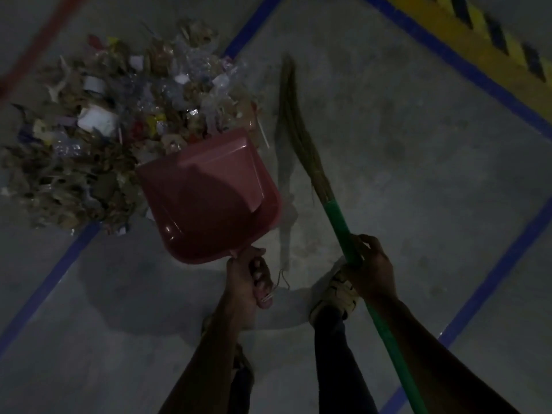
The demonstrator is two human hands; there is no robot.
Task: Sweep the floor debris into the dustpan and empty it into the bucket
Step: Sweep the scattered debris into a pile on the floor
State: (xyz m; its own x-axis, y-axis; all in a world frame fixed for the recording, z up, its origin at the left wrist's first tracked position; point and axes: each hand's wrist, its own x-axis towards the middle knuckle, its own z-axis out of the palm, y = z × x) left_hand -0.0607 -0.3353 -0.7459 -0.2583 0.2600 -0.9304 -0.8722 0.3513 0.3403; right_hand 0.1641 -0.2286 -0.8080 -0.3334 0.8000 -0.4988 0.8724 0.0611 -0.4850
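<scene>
left hand (248, 276) grips handle of pink plastic dustpan (209, 198), its mouth at the mixed paper-and-plastic debris pile (113, 127) on grey concrete floor (403, 150). right hand (373, 264) grips green-handled grass broom (301, 135), bristles right of dustpan.

Industrial hall or warehouse, bare concrete floor (388, 144), blue lane lines (466, 67), yellow-black hazard stripe (490, 34)

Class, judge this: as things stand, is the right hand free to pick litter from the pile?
Probably not: the right hand grips the broom, and the dustpan lies between it and the litter pile.
</scene>
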